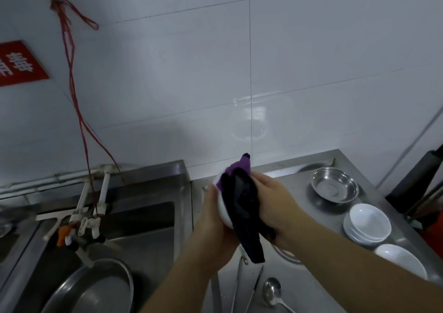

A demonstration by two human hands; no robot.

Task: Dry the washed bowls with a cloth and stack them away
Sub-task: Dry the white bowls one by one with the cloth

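A white bowl (223,208) is held tilted above the steel counter (297,192), and my left hand (212,219) grips it from the left side. A dark cloth with a purple corner (243,207) drapes over the bowl. My right hand (275,204) holds the cloth against the bowl from the right. On the counter to the right stands a stack of white bowls (368,224). A single white bowl (401,260) lies nearer to me, and a steel bowl (334,184) sits behind the stack.
A steel sink (143,216) lies to the left with a tap (81,226) and a large steel basin (96,288) in it. A spoon (273,291) and metal tongs (247,286) lie on the counter near me. White tiled wall stands behind.
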